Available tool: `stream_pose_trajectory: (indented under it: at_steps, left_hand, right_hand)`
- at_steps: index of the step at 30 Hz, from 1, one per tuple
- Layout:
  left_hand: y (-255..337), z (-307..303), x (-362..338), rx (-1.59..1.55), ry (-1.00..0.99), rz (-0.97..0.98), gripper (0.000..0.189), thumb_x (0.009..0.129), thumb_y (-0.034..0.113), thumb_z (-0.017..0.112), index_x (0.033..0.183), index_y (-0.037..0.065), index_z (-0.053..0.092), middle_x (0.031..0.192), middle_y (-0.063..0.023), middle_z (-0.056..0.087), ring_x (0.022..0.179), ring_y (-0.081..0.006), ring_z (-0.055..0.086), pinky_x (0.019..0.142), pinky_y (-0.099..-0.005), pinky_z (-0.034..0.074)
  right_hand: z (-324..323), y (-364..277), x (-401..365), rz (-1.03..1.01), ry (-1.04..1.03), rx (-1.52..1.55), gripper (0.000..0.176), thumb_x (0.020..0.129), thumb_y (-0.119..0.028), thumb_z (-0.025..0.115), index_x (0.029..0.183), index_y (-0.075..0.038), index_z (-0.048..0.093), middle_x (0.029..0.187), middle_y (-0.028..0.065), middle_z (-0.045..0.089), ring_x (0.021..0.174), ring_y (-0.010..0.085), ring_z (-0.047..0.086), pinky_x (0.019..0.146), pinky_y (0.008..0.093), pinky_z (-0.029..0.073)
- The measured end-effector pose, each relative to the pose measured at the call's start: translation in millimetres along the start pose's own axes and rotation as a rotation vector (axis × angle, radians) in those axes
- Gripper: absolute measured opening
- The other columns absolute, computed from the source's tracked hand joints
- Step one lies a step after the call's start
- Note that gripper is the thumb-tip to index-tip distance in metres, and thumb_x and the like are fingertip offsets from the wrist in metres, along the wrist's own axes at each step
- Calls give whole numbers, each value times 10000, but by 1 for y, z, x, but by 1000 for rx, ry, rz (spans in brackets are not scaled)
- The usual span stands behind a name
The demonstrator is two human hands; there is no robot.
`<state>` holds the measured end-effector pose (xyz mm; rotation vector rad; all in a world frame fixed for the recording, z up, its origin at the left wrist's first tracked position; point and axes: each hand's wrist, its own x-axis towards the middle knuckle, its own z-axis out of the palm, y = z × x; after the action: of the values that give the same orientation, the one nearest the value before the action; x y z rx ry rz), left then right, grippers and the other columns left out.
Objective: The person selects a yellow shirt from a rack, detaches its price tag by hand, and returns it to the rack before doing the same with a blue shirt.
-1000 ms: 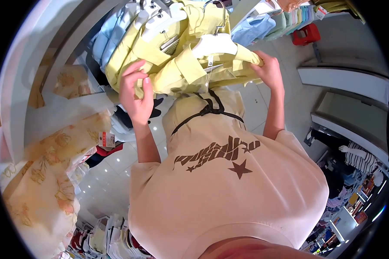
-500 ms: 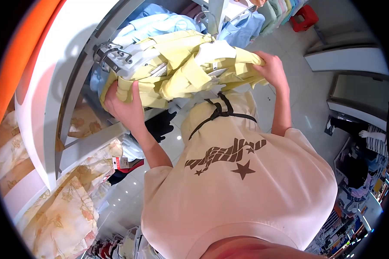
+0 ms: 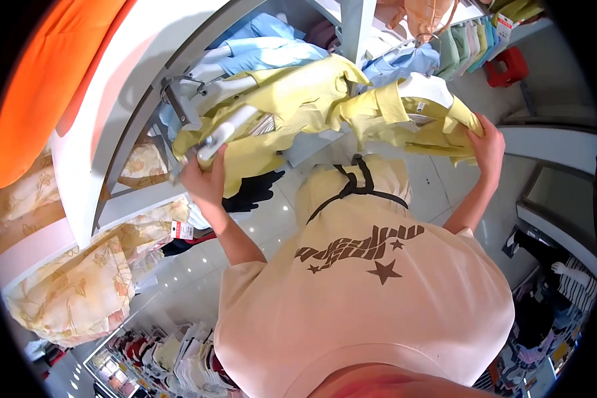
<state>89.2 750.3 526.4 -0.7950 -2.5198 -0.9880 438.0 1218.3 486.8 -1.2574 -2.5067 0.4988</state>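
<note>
Yellow shirts on white hangers hang from a metal rail in the upper middle. My left hand (image 3: 205, 180) is closed on the lower left edge of the yellow shirts (image 3: 298, 93), beside a white hanger (image 3: 229, 132). My right hand (image 3: 487, 149) grips the right shoulder of one yellow shirt (image 3: 438, 136), held out to the right on its own white hanger (image 3: 428, 91). Striped fabric shows inside the collars. The fingertips of both hands are partly hidden by cloth.
Light blue shirts (image 3: 265, 50) hang behind the yellow ones. Floral garments (image 3: 79, 285) are at the lower left, with black gloves (image 3: 255, 191) nearer the middle. A red stool (image 3: 507, 67) stands at the upper right. White shelf edges (image 3: 550, 142) curve along the right.
My right hand has moved right with one yellow shirt, which now stands apart from the others. The yellow shirts by my left hand have shifted and a white hanger there shows more.
</note>
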Motion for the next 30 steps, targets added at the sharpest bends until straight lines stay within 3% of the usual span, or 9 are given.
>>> stream_pose_trajectory:
  at_steps: [3, 5, 7, 9, 12, 16, 17, 21, 30]
  left_hand:
    - [-33, -46, -30, 45, -132, 85, 319, 763, 102, 753, 1031, -54, 681, 815, -228, 682, 709, -409, 674, 687, -402, 547]
    - [-9, -53, -47, -92, -105, 138, 319, 757, 98, 738, 1031, -56, 680, 808, -210, 674, 687, -375, 664, 672, -385, 532]
    - [19, -85, -63, -152, -404, -76, 319, 751, 91, 735, 1031, -53, 682, 798, -181, 671, 664, -324, 641, 663, -358, 520]
    - [36, -107, -90, -240, -455, -166, 285, 799, 104, 786, 1026, -50, 707, 774, -119, 690, 646, -165, 602, 641, -305, 496]
    - [39, -133, -132, -393, -480, -334, 266, 839, 64, 860, 1056, -41, 748, 779, -59, 715, 701, -101, 644, 642, -264, 495]
    - [72, -121, -167, -553, -467, -506, 248, 886, 47, 866, 1088, -48, 757, 948, -35, 743, 845, -81, 640, 719, -252, 501]
    - [43, -133, -179, -551, -550, -475, 274, 897, 38, 854, 1126, -59, 740, 998, -46, 739, 893, -80, 628, 758, -247, 500]
    - [75, -125, -199, -601, -594, -578, 332, 919, 43, 842, 1203, -64, 709, 980, -33, 733, 896, -83, 629, 784, -242, 503]
    - [95, -180, -263, -692, -413, -711, 345, 924, 18, 830, 1237, -53, 704, 1072, -47, 736, 974, -104, 662, 846, -275, 528]
  right_hand:
    - [14, -22, -4, -34, -16, -35, 423, 826, -95, 786, 1245, -127, 742, 1047, 170, 760, 957, 386, 718, 859, 417, 567]
    - [16, -12, 13, -57, -49, -32, 419, 818, -89, 786, 1234, -124, 742, 1053, 168, 758, 964, 389, 714, 859, 416, 567]
    - [26, -12, 26, -166, -87, 12, 411, 809, -80, 788, 1216, -119, 743, 1060, 164, 757, 968, 390, 713, 860, 416, 567]
    - [40, -19, 35, -276, -131, 88, 404, 801, -71, 791, 1201, -111, 744, 1063, 161, 757, 970, 390, 713, 862, 416, 567]
    - [73, -52, 40, -447, -192, 210, 404, 781, -51, 802, 1179, -83, 741, 1058, 161, 757, 968, 387, 719, 861, 414, 569]
    - [93, -101, 59, -599, -321, 351, 390, 763, -83, 823, 1147, -98, 759, 1070, 134, 763, 982, 372, 722, 854, 427, 573]
    - [107, -139, 46, -659, -331, 380, 379, 770, -89, 821, 1145, -98, 760, 1067, 133, 763, 982, 372, 721, 853, 426, 573]
    - [106, -196, 59, -840, -346, 456, 342, 809, -148, 814, 1145, -120, 757, 1069, 99, 766, 973, 368, 718, 807, 429, 578]
    - [114, -289, 56, -943, -118, 560, 357, 833, -206, 824, 1178, -148, 752, 1073, 66, 772, 992, 336, 726, 819, 432, 582]
